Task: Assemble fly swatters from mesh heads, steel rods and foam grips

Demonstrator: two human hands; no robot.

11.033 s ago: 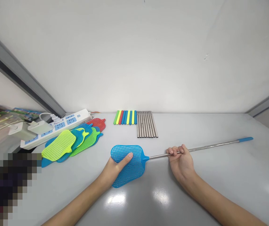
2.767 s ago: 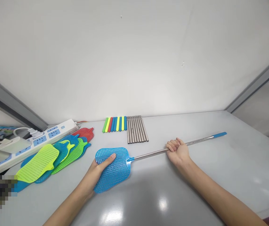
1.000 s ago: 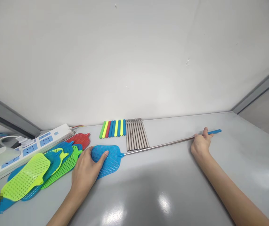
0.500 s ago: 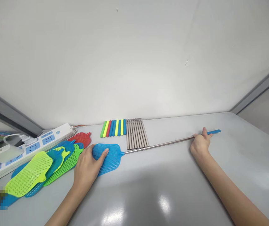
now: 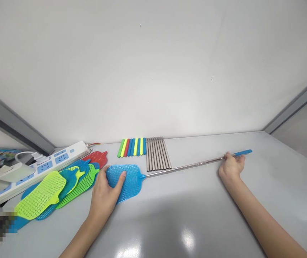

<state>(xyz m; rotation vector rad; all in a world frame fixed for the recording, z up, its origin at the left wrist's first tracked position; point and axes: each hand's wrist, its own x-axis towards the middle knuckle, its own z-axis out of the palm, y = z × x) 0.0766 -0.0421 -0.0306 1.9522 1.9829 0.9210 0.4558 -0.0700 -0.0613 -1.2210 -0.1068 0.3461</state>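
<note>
A long fly swatter (image 5: 187,167) stretches across the table, with a blue mesh head (image 5: 131,181), a thin metal rod and a blue handle (image 5: 243,152). My left hand (image 5: 107,188) is closed on the left edge of the mesh head, its thumb lying on top. At the other end my right hand (image 5: 231,167) grips the rod just short of the handle; some of its fingers are hidden. Behind the rod lie several metal tubes (image 5: 157,154) side by side. Left of these is a row of coloured handles (image 5: 132,147) in green, yellow, red and blue.
Loose swatter heads overlap at the left, with a yellow one (image 5: 42,195), a green one (image 5: 79,186) and a red one (image 5: 96,159) among them. Behind them runs a white power strip (image 5: 74,150) with plugs (image 5: 16,172). A pale wall (image 5: 153,71) backs the grey table (image 5: 153,222).
My right hand's raised finger has come down, and its fingers are closer together at the rod. My left hand keeps its hold on the mesh head. The view has shifted slightly.
</note>
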